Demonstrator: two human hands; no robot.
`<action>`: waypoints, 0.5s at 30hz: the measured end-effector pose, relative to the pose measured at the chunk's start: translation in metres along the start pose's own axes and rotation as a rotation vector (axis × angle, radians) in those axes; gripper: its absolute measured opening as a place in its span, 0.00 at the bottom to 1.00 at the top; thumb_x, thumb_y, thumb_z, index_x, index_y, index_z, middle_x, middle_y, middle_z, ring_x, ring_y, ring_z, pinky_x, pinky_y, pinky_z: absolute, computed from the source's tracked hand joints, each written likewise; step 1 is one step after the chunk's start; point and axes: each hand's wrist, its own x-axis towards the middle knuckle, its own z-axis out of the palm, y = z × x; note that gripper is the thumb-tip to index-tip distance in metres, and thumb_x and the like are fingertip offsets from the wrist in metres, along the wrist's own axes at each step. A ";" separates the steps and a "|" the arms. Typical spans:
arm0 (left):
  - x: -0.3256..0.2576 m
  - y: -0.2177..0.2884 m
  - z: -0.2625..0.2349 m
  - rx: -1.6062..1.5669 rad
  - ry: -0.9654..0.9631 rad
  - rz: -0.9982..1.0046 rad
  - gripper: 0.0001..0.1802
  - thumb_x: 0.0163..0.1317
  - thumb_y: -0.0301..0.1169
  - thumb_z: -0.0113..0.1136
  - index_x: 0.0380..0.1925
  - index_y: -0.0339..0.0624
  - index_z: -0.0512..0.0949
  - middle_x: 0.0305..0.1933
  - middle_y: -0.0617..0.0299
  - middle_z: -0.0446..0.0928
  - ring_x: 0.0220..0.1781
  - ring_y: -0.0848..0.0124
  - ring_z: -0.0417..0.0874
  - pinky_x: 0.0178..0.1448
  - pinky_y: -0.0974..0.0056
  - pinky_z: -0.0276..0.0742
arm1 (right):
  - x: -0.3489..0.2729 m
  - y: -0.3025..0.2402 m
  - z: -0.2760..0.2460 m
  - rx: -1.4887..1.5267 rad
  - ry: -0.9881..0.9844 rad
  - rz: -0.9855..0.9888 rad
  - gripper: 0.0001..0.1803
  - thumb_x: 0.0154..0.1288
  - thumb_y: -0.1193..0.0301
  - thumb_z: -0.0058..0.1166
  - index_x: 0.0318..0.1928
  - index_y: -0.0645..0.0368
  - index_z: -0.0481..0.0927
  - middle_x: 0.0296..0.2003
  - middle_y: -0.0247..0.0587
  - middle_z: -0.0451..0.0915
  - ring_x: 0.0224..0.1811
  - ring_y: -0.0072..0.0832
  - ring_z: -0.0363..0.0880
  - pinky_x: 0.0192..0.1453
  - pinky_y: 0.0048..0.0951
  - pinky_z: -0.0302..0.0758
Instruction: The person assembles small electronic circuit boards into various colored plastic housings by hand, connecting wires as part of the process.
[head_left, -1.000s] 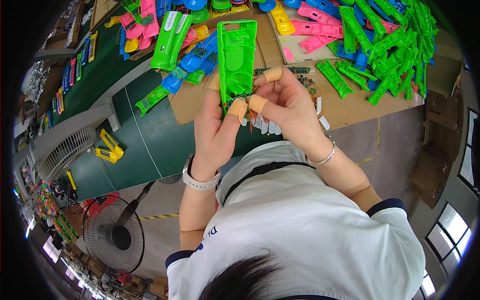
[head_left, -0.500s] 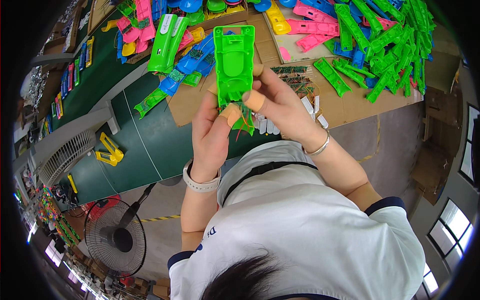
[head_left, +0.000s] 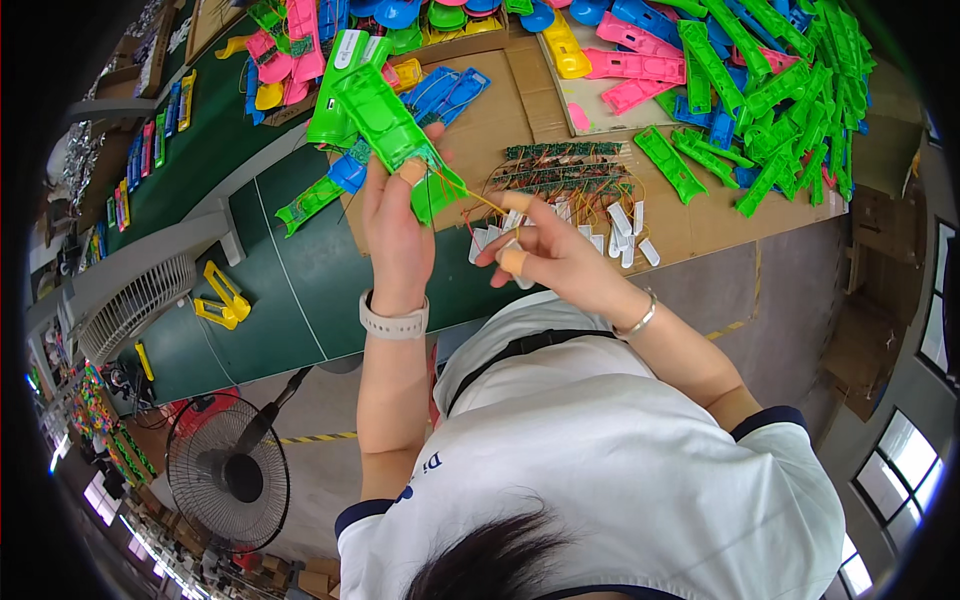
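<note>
The left hand (head_left: 398, 245) pinches an open green shell (head_left: 385, 115), thumb at its wired end. To its right, the right hand (head_left: 570, 258) curls loosely by the wires (head_left: 464, 191); whether it grips them, I cannot tell. Work looks partway: wires lie outside, shell uncovered. Beyond sit circuit boards (head_left: 565, 183), then heaped shells (head_left: 800, 125).

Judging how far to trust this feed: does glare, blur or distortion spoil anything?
Head view, centre: the bright green plastic shell in the tan-tipped left hand is well lit, but the thin yellow wire near the tan-tipped right hand is too fine to trace; head view, lower right: glare whitens the dark-framed glass window; head view, rim: fisheye bending and black corners.
</note>
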 end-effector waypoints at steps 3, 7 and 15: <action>0.004 -0.004 -0.011 0.034 -0.013 0.016 0.21 0.61 0.26 0.45 0.56 0.39 0.64 0.53 0.54 0.73 0.48 0.68 0.76 0.49 0.63 0.75 | -0.011 -0.029 0.000 -0.033 0.027 -0.054 0.29 0.67 0.62 0.45 0.65 0.58 0.56 0.46 0.48 0.78 0.41 0.27 0.79 0.38 0.18 0.71; -0.003 -0.004 -0.012 0.093 -0.104 -0.025 0.23 0.59 0.25 0.45 0.57 0.39 0.64 0.52 0.55 0.74 0.48 0.69 0.76 0.50 0.63 0.75 | -0.007 -0.066 -0.010 0.296 -0.158 -0.079 0.32 0.61 0.62 0.52 0.61 0.65 0.60 0.49 0.54 0.76 0.41 0.31 0.80 0.33 0.23 0.76; -0.028 -0.019 -0.008 0.295 -0.260 -0.015 0.28 0.57 0.21 0.44 0.61 0.35 0.60 0.52 0.58 0.73 0.49 0.72 0.76 0.53 0.68 0.71 | 0.022 -0.078 -0.020 0.054 0.129 0.017 0.14 0.66 0.62 0.50 0.33 0.60 0.77 0.09 0.26 0.65 0.08 0.12 0.54 0.13 0.17 0.50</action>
